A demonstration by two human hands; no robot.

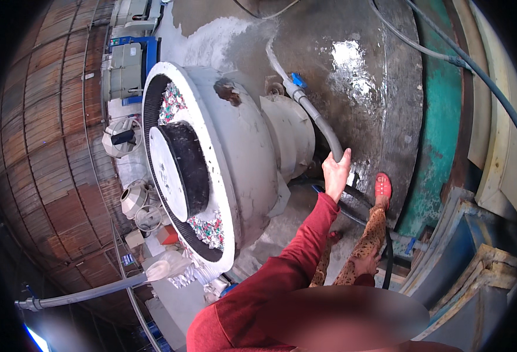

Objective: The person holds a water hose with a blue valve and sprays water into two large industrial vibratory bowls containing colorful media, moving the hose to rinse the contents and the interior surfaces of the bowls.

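My left hand (336, 172) is closed around the lower end of a thick grey hose (321, 122), thumb along its side. The hose runs up and away to a joint with a blue valve handle (297, 80). My right hand (366, 265) lies on my patterned trouser leg, in shade, its fingers partly visible. Left of the hose stands a large white round machine (243, 141). Its open rim shows a dark ribbed ring and a black hub with a pale disc top (168, 170). Multicoloured shredded flakes (208, 230) lie around the hub.
Wet concrete floor (352, 100) shines beyond my red sandal (382, 185). Black hoses (358, 217) cross near my feet. A green strip (437, 129) and metal frames (475, 234) border the right. At lower left, another grey pipe (94, 298) ends near a cloth bag (167, 266).
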